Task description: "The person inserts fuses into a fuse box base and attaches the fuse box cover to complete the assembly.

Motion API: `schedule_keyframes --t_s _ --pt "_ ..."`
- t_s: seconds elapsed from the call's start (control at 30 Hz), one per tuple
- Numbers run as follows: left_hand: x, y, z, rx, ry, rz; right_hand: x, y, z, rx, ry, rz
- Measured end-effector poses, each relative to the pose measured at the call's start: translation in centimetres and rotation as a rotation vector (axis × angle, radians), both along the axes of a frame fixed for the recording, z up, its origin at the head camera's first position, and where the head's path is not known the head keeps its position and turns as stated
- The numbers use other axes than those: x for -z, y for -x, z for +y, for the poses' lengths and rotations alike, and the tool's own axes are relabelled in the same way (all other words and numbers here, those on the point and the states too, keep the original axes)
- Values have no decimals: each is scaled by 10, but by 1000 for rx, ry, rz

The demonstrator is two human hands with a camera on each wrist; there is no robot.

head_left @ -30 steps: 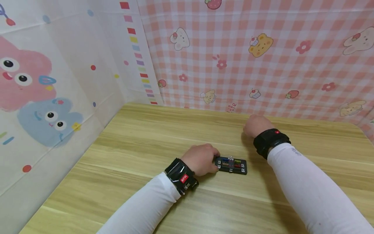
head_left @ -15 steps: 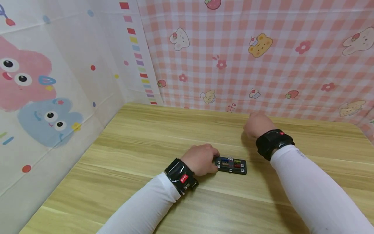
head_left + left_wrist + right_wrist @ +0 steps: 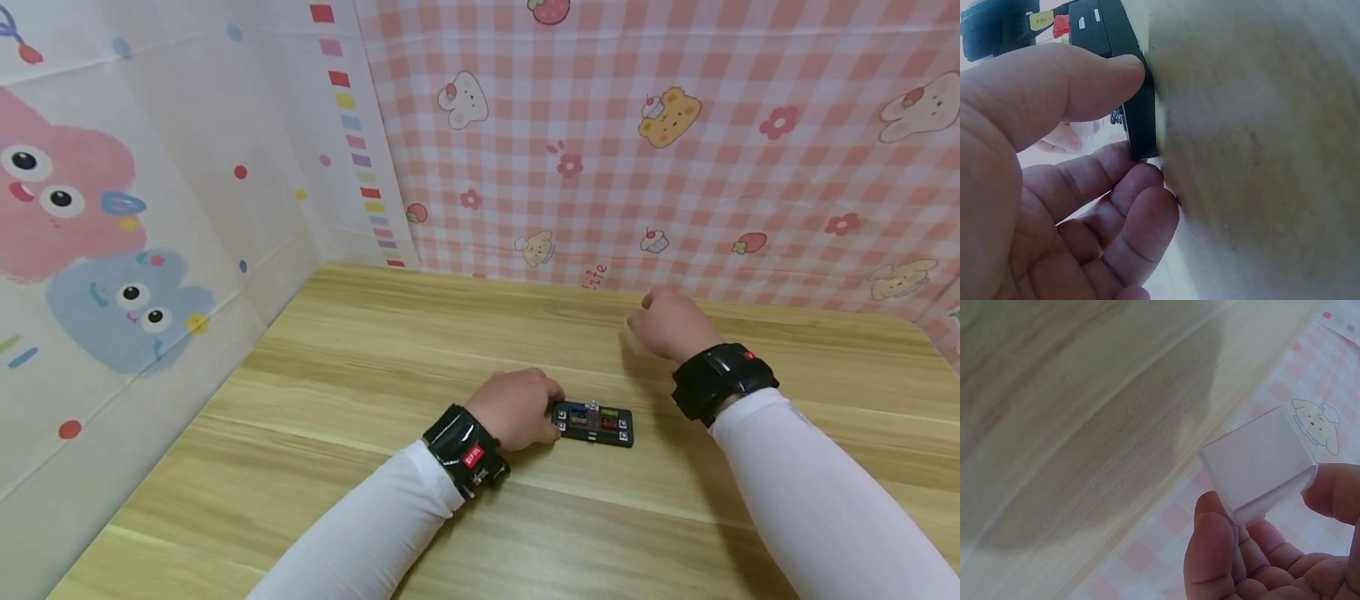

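Note:
A black fuse block [image 3: 582, 436] lies flat on the wood-grain table, with blue, brown, yellow and red blade fuses in its middle and metal terminals at both ends. My left hand [image 3: 513, 408] grips its left end. In the left wrist view, the thumb [image 3: 1107, 84] is on one side of the fuse block [image 3: 1141, 115] and the fingers curl at its end. Farther back and to the right, my right hand [image 3: 671, 323] is raised over the table. The right wrist view shows it pinching a small clear, box-shaped plastic cover [image 3: 1260, 459] between thumb and fingers; the head view hides this cover.
Behind the table [image 3: 420, 325] hangs a pink checked cloth [image 3: 510, 125] with cartoon animals. A white cloth [image 3: 187, 108] with cartoon figures covers the left side. Both wrists wear black straps, and white sleeves cover the forearms.
My right hand and wrist have shifted a little to the right, and the hand has turned, so its thumb side shows more. The left hand and the fuse block have stayed put.

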State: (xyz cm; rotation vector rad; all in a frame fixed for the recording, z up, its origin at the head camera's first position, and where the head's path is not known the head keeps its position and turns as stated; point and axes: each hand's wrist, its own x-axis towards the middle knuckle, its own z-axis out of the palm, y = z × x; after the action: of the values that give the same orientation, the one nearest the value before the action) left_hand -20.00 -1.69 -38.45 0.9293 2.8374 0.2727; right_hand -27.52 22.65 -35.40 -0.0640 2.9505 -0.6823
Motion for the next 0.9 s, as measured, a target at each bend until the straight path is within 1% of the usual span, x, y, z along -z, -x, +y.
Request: schedule_keyframes --t_s 0.17,0.37,0.67,0.9 --pt "1 1 0 5 -4 3 0 -4 2 -21 10 18" --pt "2 1 -1 11 -13 11 -4 -13 3 -33 59 41" --pt "2 1 -1 8 -9 1 -6 -22 2 -86 108 113" --pt "1 2 0 1 -4 -12 -5 -28 3 -115 150 121"
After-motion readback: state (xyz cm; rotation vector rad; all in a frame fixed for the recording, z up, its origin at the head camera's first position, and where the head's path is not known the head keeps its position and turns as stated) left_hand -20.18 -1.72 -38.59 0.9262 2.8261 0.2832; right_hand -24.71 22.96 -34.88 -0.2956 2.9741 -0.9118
